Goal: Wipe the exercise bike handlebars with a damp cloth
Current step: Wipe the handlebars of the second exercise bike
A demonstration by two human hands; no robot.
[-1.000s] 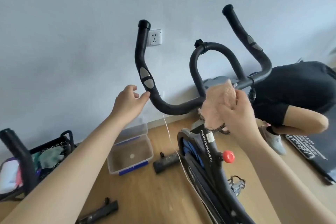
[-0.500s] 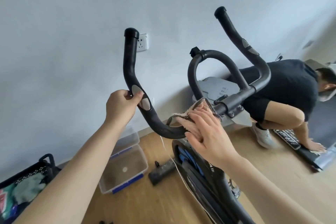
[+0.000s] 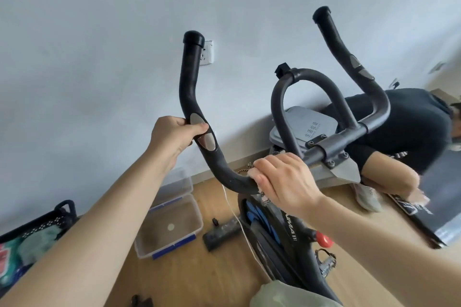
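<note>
While the exercise bike stands between the two arms, its black handlebars fill the middle of the view. Beyond the right hand, a person in a dark shirt crouches on the floor. The left hand curls round the left bar, thumb across a silver sensor plate. The right hand grips the low bend of the same bar, fingers wrapped over the cloth, whose patterned edge shows just past the fingertips. Under the left forearm sits a clear plastic box. Above the left hand is a wall socket.
</note>
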